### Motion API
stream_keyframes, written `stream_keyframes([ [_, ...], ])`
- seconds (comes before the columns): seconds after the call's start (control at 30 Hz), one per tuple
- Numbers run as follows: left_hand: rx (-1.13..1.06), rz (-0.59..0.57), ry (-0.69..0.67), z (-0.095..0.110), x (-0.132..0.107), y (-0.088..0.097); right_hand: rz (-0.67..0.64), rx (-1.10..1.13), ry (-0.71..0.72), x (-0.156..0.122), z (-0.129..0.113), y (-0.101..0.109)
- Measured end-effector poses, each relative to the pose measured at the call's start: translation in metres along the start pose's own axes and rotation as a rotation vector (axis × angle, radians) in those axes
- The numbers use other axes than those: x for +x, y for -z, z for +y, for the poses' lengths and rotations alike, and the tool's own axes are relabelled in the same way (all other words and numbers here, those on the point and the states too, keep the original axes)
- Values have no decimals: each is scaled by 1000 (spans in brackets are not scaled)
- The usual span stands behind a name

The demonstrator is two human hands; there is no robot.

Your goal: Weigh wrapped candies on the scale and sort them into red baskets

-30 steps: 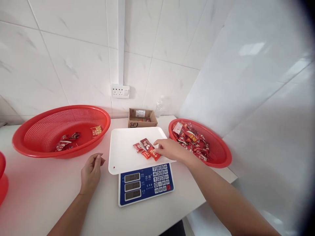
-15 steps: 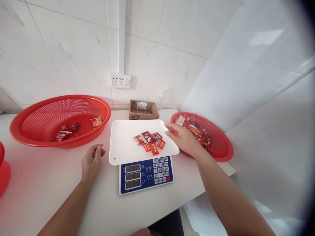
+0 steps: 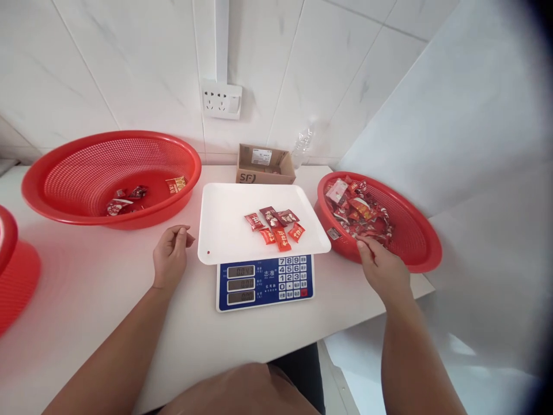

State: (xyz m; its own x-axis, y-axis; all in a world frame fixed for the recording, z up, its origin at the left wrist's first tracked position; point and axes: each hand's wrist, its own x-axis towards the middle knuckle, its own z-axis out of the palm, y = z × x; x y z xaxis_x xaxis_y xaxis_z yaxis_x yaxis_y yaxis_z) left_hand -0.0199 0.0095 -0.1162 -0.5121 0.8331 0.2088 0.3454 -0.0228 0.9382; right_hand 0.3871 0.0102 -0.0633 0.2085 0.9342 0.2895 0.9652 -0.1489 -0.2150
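A digital scale (image 3: 264, 283) with a blue keypad front carries a white weighing tray (image 3: 224, 230). Several small red snack packets (image 3: 276, 226) lie on the tray's right half. My left hand (image 3: 169, 258) rests on the table just left of the tray, fingers loosely curled with nothing in them. My right hand (image 3: 382, 268) sits at the near rim of the right red basket (image 3: 421, 253), back toward the camera, fingers curled down at the rim. That basket holds a heap of red packets (image 3: 358, 210).
A large red mesh basket (image 3: 60, 196) at the left holds a few packets (image 3: 129, 196). Another red basket (image 3: 12, 259) shows at the far left edge. A cardboard box (image 3: 264, 164) and a clear bottle (image 3: 302, 147) stand by the tiled wall under a socket (image 3: 222, 101).
My right hand left the packets on the tray and moved right to the near rim of the right basket. More packets lie on the tray. My left hand stayed put.
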Motion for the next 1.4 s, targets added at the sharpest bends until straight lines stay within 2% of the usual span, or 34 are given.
stream_keyframes([
  [0.27, 24, -19, 9, -4, 0, -2, 200, -174, 91, -1, 0, -20],
  [0.57, 43, -44, 55, -3, 2, -4, 217, -197, 85, -3, -5, -20],
  [0.77, 136, -27, -42, 1, -3, 1, 269, -173, 94, -4, -4, -24],
  [0.83, 178, 41, -133, 9, -5, 9, 302, -183, 114, -4, -2, -25],
  [0.93, 302, 231, -321, 27, 5, 30, 344, -204, 142, -3, 1, -28],
  [1.0, 438, 310, -430, 37, 23, 52, 365, -211, 162, -3, 2, -29],
  [1.07, 592, 333, -454, 43, 48, 80, 379, -214, 180, -3, 3, -29],
  [1.17, 823, 313, -267, 42, 90, 124, 393, -206, 195, -4, 3, -29],
  [1.23, 937, 234, -48, 39, 116, 151, 395, -199, 195, -4, 3, -29],
  [1.33, 964, 165, 313, 37, 148, 183, 384, -195, 197, -4, 3, -28],
  [1.4, 913, 162, 502, 34, 161, 197, 372, -197, 200, -4, 4, -28],
])
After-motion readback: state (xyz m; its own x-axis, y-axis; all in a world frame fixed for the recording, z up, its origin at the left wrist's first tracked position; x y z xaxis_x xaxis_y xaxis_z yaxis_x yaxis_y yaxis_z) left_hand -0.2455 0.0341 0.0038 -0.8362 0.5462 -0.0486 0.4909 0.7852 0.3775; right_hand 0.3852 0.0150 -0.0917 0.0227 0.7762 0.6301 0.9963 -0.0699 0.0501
